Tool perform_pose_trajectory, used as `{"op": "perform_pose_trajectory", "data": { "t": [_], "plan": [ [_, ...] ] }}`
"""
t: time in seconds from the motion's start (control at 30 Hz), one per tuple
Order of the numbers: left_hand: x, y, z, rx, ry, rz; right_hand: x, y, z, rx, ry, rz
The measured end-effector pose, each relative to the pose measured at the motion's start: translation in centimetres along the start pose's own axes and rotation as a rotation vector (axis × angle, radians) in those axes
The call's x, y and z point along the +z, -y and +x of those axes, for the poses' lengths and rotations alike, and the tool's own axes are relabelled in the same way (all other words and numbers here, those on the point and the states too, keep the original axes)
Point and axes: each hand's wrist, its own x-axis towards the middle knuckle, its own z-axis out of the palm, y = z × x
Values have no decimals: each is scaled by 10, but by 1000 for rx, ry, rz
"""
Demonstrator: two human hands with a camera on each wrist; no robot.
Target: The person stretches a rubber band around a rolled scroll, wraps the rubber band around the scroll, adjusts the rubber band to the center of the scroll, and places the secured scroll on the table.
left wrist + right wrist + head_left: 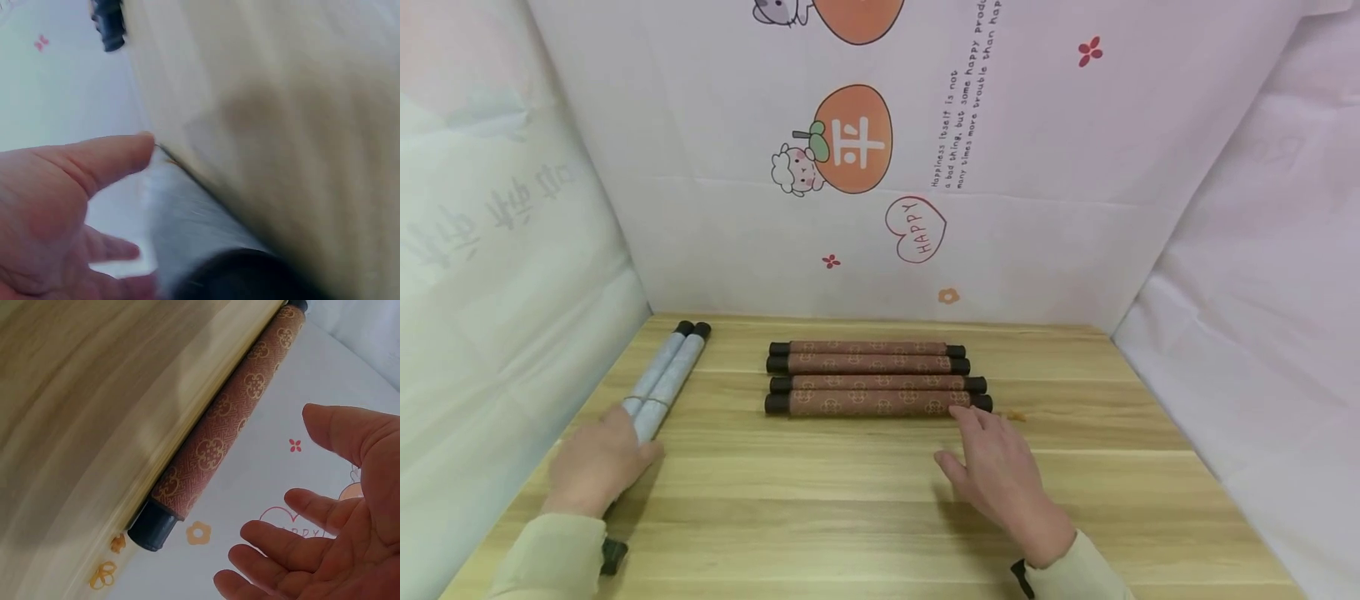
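A pair of pale blue-grey scroll rolls point(662, 379) with black end knobs lies slanted on the left of the table, a thin cord around them. Over their near part is my left hand point(598, 462), thumb and fingers spread apart in the left wrist view, beside the pale roll point(194, 231). Several reddish-brown scroll rolls point(872, 403) with a gold flower pattern and black knobs lie side by side across the middle. At the right end of the nearest one, my right hand point(1000, 471) reaches out with relaxed, parted fingers, its palm facing the brown roll point(231, 419) in the right wrist view.
The wood-grain table point(820, 517) carries all the rolls. A small orange-yellow tassel point(1015, 415) lies by the right end of the brown rolls. A white printed cloth point(1037, 167) stands behind the table, with white cloth point(1262, 333) along both sides too.
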Motion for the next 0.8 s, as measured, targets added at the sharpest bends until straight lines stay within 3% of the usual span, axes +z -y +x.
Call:
{"op": "perform_pose_trajectory", "data": {
  "t": [0.17,0.33,0.4,0.5,0.67,0.8],
  "plan": [
    [-4,-37,-4,229,-268,75,-1,-5,5,6,21,3],
    [-14,-83,-12,458,-409,138,-6,-5,11,2,0,23],
    [-15,-101,-16,533,-423,158,-8,-4,13,-6,-22,21],
    [-14,-128,-21,593,-395,170,-11,-1,18,-19,-53,14],
    [-4,-166,-27,604,-314,196,-8,5,27,-21,-46,-4],
    [11,-185,-28,600,-254,198,3,7,33,-27,-6,-69]
  ]
}}
